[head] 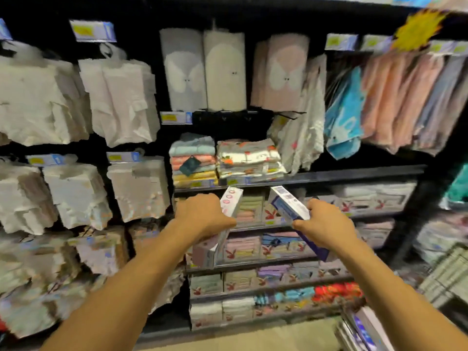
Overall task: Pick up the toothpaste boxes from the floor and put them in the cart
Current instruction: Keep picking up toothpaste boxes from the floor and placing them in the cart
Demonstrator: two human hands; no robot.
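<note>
At the centre of the frame, in front of the towel shelves [304,173], each hand is holding one toothpaste box, lifted clear of the floor [278,335]. The left hand [202,216] is curling its grip round the middle of the white and pink toothpaste box [231,200], whose long axis is running from upper right above the knuckles down to lower left beneath the wrist. The right hand [326,224] is closing its grip on the blue and white toothpaste box [288,205], which is tilting the opposite way, so the two top ends are leaning toward each other without touching. What looks to be the wire cart [445,277] is showing only at the right edge, below and to the right of both hands, and the right hand is sitting nearer to it. Judging from this, the coming move is calling for a swing rightward and down, with the left arm having farther to cross. Blurred boxes [362,328] are lying at the lower right corner; whether they are inside the cart or on the floor I cannot tell.
</note>
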